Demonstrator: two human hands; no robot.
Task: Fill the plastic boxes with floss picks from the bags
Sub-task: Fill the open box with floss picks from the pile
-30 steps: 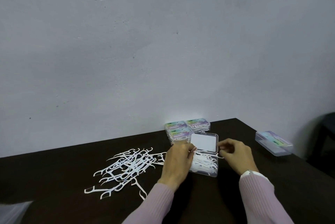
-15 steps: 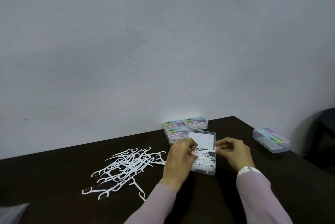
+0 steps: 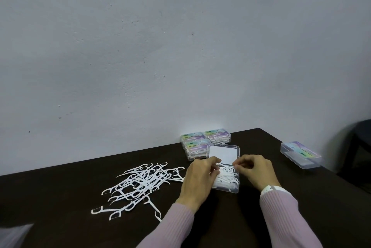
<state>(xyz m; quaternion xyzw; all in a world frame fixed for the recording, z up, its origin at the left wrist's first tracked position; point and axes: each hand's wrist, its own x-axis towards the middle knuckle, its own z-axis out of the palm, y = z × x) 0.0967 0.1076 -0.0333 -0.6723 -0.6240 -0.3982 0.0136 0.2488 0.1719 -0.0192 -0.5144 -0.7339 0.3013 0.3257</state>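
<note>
Picks (image 3: 226,177) are heaped in the open box (image 3: 224,167) at bench (image 3: 60,217) centre. Left hand (image 3: 197,179) and right hand (image 3: 255,169) are curled over them, apparently pinching picks. Risk: protruding handles may be caught, blocking the lid (image 3: 223,152) or spilling picks.

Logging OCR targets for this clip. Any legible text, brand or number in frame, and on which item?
No text is legible.
Closed boxes by the wall: colourful printed labels, print too small and blurred.
Lone box at right: label with dark patches, unreadable.
Open box between the hands: blank white panel on the lid, no print visible.
</note>
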